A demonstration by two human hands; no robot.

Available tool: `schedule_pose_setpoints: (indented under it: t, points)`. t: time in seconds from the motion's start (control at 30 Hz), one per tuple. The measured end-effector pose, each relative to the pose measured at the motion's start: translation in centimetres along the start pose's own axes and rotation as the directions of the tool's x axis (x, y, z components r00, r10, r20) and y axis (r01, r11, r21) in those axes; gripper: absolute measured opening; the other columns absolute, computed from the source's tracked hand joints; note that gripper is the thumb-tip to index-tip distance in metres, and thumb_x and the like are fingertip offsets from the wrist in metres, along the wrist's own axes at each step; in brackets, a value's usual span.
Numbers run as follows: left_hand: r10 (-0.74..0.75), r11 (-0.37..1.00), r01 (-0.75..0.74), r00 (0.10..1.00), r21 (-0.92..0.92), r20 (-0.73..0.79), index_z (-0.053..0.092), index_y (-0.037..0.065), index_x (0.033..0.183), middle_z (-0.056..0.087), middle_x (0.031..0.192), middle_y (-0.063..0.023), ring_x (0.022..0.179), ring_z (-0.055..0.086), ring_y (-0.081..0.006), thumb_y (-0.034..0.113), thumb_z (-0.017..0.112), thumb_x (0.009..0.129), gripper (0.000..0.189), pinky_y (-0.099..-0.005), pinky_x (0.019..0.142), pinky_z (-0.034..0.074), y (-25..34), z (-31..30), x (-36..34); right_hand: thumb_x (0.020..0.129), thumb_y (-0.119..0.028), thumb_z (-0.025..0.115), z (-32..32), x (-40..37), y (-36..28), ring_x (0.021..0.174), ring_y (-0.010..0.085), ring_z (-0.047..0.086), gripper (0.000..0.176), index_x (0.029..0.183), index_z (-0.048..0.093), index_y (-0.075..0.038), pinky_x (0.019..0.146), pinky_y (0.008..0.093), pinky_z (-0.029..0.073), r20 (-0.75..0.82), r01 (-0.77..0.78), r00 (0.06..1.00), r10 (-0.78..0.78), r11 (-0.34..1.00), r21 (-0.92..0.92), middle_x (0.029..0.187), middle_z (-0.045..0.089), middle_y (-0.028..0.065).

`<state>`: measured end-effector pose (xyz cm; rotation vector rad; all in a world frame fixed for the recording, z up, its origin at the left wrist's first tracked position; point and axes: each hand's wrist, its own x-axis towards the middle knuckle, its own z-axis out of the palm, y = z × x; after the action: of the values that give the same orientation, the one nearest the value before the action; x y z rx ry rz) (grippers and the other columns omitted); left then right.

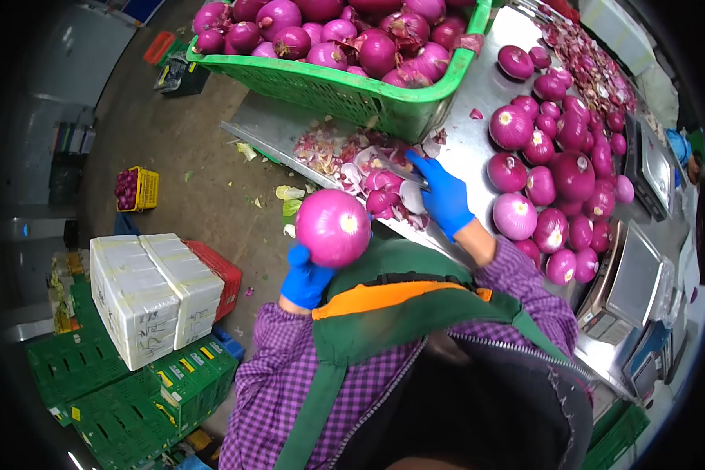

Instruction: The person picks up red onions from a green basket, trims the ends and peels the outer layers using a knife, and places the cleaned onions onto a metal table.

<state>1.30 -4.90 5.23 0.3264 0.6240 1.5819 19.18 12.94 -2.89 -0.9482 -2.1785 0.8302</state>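
Note:
My left hand [304,280], in a blue glove, is wrapped round the underside of a large peeled red onion [333,229], which it holds up in front of the apron. The onion's pale cut end faces right. In my blue-gloved right hand [446,196] is a knife [399,170], its blade pointing up and left over onion peelings [380,184] on the metal table [466,149]. The knife's handle is mostly hidden by the fingers. The blade and the held onion are apart. Right of this hand lies a pile of peeled red onions [540,184].
A green crate [345,84] full of red onions stands on the table ahead. Scales [623,274] and more peelings [587,63] are at the right. On the floor at left are white foam boxes [145,298], green crates [125,399] and a yellow crate [146,189].

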Motion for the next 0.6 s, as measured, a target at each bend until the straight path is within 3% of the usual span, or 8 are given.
schedule_pose_setpoints:
  t: [0.03,0.1,0.2,0.3,0.37,0.5,0.53,0.6]
  points:
    - [0.013,1.000,-0.013,1.000,-0.001,-0.003,0.027,0.007,0.144,0.039,0.141,-0.0162,0.128,0.042,-0.0348,0.038,0.073,0.073,0.090,-0.0495,0.104,0.039,0.5,0.0,0.4,0.076,-0.006,0.063,-0.3,-0.3,-0.1,0.076,0.0283,0.065,0.057,0.130,0.052,-0.020,0.065,0.0346,0.052,-0.031,-0.006,0.999,0.006,1.000,-0.004,0.098,0.063,0.0115]
    - [-0.082,0.989,0.095,0.990,0.110,-0.118,0.028,0.006,0.143,0.041,0.139,-0.0157,0.128,0.043,-0.0339,0.032,0.074,0.073,0.088,-0.0497,0.105,0.038,1.2,-0.1,0.4,0.082,-0.007,0.062,-0.1,-0.4,-1.0,0.078,0.0236,0.066,0.047,0.128,0.055,-0.015,0.066,0.0321,0.052,0.065,-0.131,0.991,0.116,0.944,0.302,0.097,0.065,0.0092]
    - [0.038,0.985,-0.011,0.988,0.173,-0.152,0.029,0.005,0.142,0.042,0.138,-0.0149,0.128,0.042,-0.0331,0.021,0.070,0.076,0.079,-0.0501,0.106,0.037,0.8,1.0,1.8,0.091,-0.013,0.057,-0.8,0.2,-4.2,0.075,0.0124,0.060,0.042,0.131,0.052,-0.005,0.068,0.0276,0.050,0.408,-0.392,0.907,0.101,0.552,0.736,0.102,0.065,0.0041]
    - [0.071,0.993,-0.057,0.987,0.099,-0.141,0.030,0.006,0.142,0.040,0.140,-0.0139,0.129,0.041,-0.0326,0.012,0.065,0.079,0.072,-0.0507,0.107,0.036,0.8,0.4,2.5,0.090,-0.012,0.057,-1.8,0.6,-7.1,0.081,0.0125,0.060,0.044,0.134,0.050,-0.007,0.072,0.0261,0.050,0.601,-0.568,0.795,0.083,0.450,0.689,0.104,0.065,0.0051]
    - [0.078,0.995,-0.085,0.990,-0.047,-0.121,0.029,0.007,0.142,0.037,0.141,-0.0129,0.130,0.040,-0.0324,0.015,0.066,0.081,0.072,-0.0501,0.108,0.035,0.7,0.2,2.9,0.089,-0.011,0.057,-1.4,0.9,-7.5,0.081,0.0116,0.060,0.047,0.135,0.049,-0.008,0.072,0.0264,0.051,0.587,-0.535,0.802,0.105,0.564,0.630,0.106,0.066,0.0037]
    - [-0.045,0.997,0.032,0.979,-0.069,-0.200,0.027,0.010,0.144,0.036,0.142,-0.0120,0.131,0.039,-0.0307,0.024,0.070,0.081,0.078,-0.0481,0.109,0.034,1.3,0.7,3.1,0.084,-0.007,0.060,0.6,1.0,-6.5,0.076,0.0182,0.064,0.052,0.135,0.049,-0.013,0.070,0.0304,0.052,0.241,-0.135,0.970,-0.032,0.752,0.645,0.111,0.066,0.0076]
    - [0.000,0.997,0.016,0.981,0.078,-0.193,0.025,0.010,0.145,0.037,0.142,-0.0118,0.130,0.039,-0.0292,0.027,0.072,0.081,0.081,-0.0465,0.109,0.035,1.0,0.6,3.0,0.082,-0.006,0.061,0.8,1.0,-6.5,0.076,0.0219,0.066,0.055,0.135,0.050,-0.015,0.070,0.0324,0.052,0.109,0.047,0.985,-0.131,0.823,0.566,0.112,0.065,0.0096]
    - [0.038,0.974,0.003,0.983,0.227,-0.177,0.024,0.010,0.145,0.037,0.142,-0.0115,0.130,0.040,-0.0278,0.030,0.073,0.080,0.084,-0.0449,0.108,0.035,0.7,0.7,3.0,0.079,-0.004,0.061,-0.2,1.0,-6.8,0.080,0.0257,0.066,0.058,0.135,0.049,-0.017,0.070,0.0345,0.052,0.149,0.056,0.981,-0.124,0.917,0.394,0.113,0.064,0.0110]
